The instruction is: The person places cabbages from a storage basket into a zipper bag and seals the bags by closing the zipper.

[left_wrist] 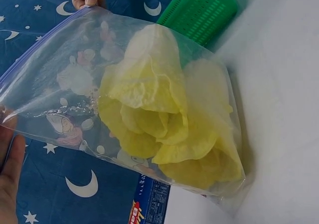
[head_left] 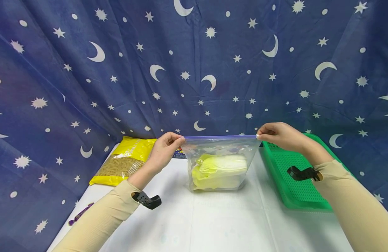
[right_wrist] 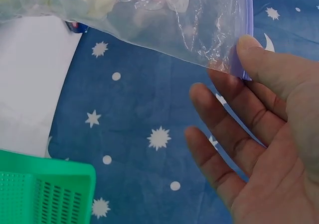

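left hand [head_left: 163, 150] pinches the left top corner of a clear zip bag [head_left: 219, 164], fingers curled together on the purple seal strip. right hand [head_left: 280, 135] pinches the right top corner, thumb and forefinger clamped on the strip; in the right wrist view the other three fingers [right_wrist: 219, 119] hang loose and spread, off the plastic. the seal edge is stretched level between the two hands. the bag hangs upright above the middle of the white bench [head_left: 212, 217], its bottom touching or just off the surface, cannot tell which. inside sits a pale yellow napa cabbage [head_left: 219, 171], low in the bag, leaves folded over each other; left wrist view shows it filling the lower part [left_wrist: 164, 119], faint cartoon print on the plastic above it. green perforated tray [head_left: 294, 175] lies on the bench just right of the bag, under the right forearm. yellow pasta packet [head_left: 124, 161] lies at the back left, behind the left hand. small blue printed box [left_wrist: 149, 206] sits behind the bag, mostly hidden. purple item [head_left: 78, 214] at the bench's left edge, too small to tell. blue star-and-moon cloth [head_left: 194, 70] hangs behind.
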{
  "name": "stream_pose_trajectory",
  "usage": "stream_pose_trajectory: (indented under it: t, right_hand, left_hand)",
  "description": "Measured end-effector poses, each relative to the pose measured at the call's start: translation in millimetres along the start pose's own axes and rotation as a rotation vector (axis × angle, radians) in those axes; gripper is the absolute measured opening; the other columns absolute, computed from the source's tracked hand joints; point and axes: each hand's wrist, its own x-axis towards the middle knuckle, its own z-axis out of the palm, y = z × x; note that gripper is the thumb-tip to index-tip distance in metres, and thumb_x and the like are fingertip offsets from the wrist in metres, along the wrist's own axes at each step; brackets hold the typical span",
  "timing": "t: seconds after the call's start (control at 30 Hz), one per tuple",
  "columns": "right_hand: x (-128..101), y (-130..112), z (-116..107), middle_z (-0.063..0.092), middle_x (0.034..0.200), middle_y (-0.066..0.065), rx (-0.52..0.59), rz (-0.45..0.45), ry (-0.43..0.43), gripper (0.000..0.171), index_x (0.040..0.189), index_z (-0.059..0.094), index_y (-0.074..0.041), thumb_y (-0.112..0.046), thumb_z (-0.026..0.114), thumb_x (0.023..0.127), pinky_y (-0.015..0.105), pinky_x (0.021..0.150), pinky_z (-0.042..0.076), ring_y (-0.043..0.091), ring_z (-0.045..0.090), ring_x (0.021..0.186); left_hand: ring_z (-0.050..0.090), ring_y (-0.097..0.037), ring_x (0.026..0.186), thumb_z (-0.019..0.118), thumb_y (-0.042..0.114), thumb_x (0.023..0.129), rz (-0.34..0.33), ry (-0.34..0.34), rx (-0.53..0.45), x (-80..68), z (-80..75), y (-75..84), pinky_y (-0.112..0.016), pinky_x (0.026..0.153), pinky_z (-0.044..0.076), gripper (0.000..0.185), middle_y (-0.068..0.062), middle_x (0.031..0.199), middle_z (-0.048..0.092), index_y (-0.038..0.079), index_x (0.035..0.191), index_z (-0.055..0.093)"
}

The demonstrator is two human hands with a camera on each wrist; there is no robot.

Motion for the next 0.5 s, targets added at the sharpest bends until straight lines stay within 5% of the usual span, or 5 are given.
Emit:
stream_pose_trajectory:
  t: [0.2,0.5]
  right_hand:
    - [-1,3,7,0.068,0.113,0.008,0.111,0.010,-0.008,0.030,0.117,0.063,-0.008,-0.036,0.058,0.105,0.039,0.082,0.053,0.024,0.061,0.101]
    - [4,8,22,0.070,0.120,0.016,0.387,0.093,0.017,0.046,0.134,0.054,0.002,-0.029,0.065,0.102,0.036,0.089,0.058,0.023,0.070,0.100]
  left_hand:
    - [0.065,-0.023,0.090,0.071,0.024,0.098,-0.013,0.015,-0.022,0.5,-2.0,-1.4,-0.043,0.088,0.056,0.021,-0.010,0.101,0.070,0.004,0.105,0.070]
    - [0.068,-0.019,0.092,0.070,0.018,0.099,-0.056,0.011,-0.099,2.4,-4.6,-1.2,-0.030,0.086,0.059,0.024,-0.015,0.104,0.070,-0.003,0.110,0.067]
